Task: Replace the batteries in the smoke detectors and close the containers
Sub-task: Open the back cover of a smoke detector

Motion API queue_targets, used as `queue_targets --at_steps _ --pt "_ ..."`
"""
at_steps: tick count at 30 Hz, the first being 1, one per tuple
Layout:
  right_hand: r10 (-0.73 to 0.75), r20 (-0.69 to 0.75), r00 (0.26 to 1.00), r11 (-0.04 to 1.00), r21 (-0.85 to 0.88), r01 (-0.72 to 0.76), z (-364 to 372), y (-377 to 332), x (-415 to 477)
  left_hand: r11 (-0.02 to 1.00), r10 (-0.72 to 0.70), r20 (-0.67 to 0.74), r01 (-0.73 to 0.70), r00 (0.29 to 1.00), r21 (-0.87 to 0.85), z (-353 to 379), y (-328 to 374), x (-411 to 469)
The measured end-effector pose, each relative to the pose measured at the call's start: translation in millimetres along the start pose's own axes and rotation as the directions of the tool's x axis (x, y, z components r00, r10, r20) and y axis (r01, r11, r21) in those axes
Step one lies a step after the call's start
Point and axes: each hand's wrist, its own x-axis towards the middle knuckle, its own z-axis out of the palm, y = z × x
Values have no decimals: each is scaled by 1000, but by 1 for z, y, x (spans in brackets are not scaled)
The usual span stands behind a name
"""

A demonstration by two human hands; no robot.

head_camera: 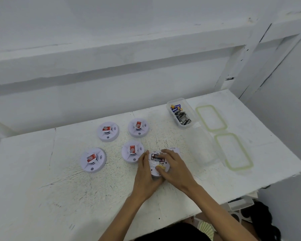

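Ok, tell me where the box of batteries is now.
In the head view, the box of batteries stands open at the far right of the table, just left of the farther green-rimmed lid.

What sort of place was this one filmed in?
Probably a bare workroom or makeshift bench setup rather than a lived-in home: a rough white-painted table, plain white walls with ledges, and only task items laid out, smoke detectors and a clear container of batteries.
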Motion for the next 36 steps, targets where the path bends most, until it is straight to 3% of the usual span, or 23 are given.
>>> queue_targets --at_steps 8,13,15,19,23,28,36 --pt "45 -86 995 994 -92 -53 -4 -3 25 997 47 -63 -51 997 -59 6 9 10" --pt "-84 64 994 987 -134 92 -13 -3 48 998 1 -128 -9 992 -59 13 9 14" --pt "-52 102 993 994 -94 62 -15 -4 53 999 10 -143 -15 990 -35 13 9 13" --pt "75 97 992 997 -3 -75 -14 -10 60 1000 23 -109 -23 994 3 16 6 12" --pt "151 81 985 987 37 -154 -10 -17 65 990 107 -61 -112 992 -91 2 16 11" --pt "86 247 965 996 -50 -76 -25 -12 72 982 75 -84 -88 994 -165 -2 6 8" --pt "91 155 984 989 -130 -71 -30 2 48 978 20 -29 -26 999 -209 -1 3 10"
